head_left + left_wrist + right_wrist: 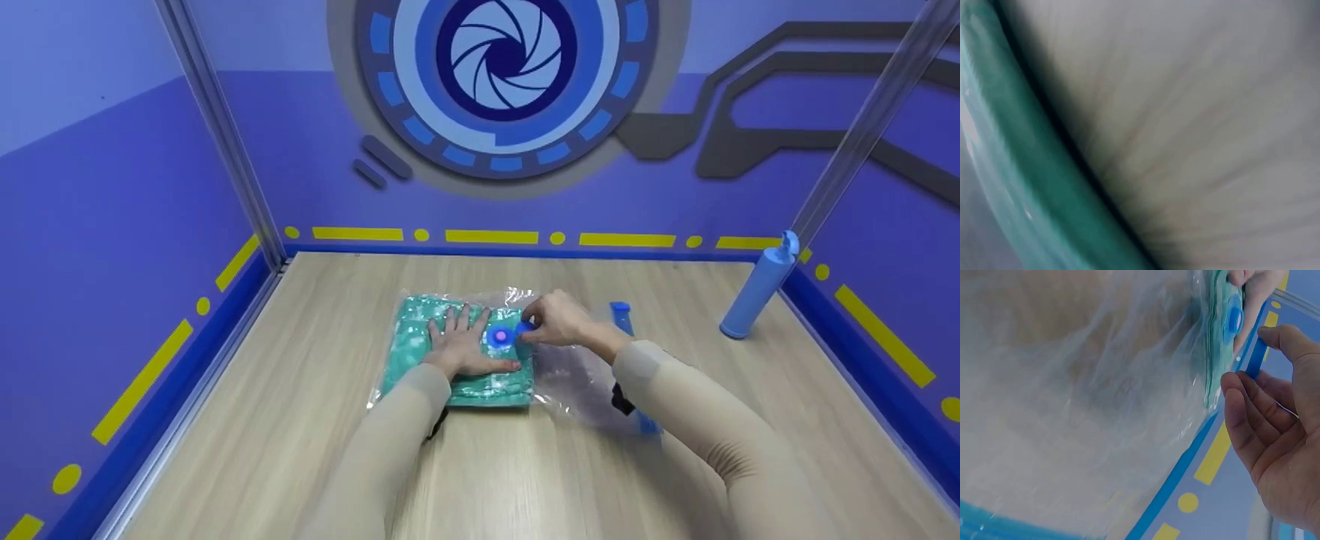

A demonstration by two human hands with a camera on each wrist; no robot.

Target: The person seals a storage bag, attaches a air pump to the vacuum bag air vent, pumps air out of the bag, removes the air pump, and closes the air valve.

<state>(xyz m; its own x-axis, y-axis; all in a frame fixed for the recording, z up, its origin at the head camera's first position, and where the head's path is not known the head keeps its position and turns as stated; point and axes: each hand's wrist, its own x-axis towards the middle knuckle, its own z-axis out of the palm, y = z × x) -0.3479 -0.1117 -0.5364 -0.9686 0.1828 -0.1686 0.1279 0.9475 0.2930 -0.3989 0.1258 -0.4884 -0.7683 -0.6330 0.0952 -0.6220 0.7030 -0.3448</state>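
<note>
A clear plastic vacuum storage bag [574, 379] lies on the table with a folded green textile [411, 337] in its left part. My left hand [463, 351] rests flat on the bag over the textile, fingers spread. Just right of it sits the blue round valve [501, 337] with a pink centre. Thumb and fingers of my right hand [561, 319] pinch a blue valve cap [1256, 358], held beside the valve and apart from it in the right wrist view. In the left wrist view the green textile [1033, 152] shows close up and blurred.
A light blue hand pump [756, 294] stands at the right back of the wooden table [315, 360]. The bag's blue zip edge [621, 313] runs under my right forearm. Purple walls [255, 150] with yellow marks enclose the table at the back and sides.
</note>
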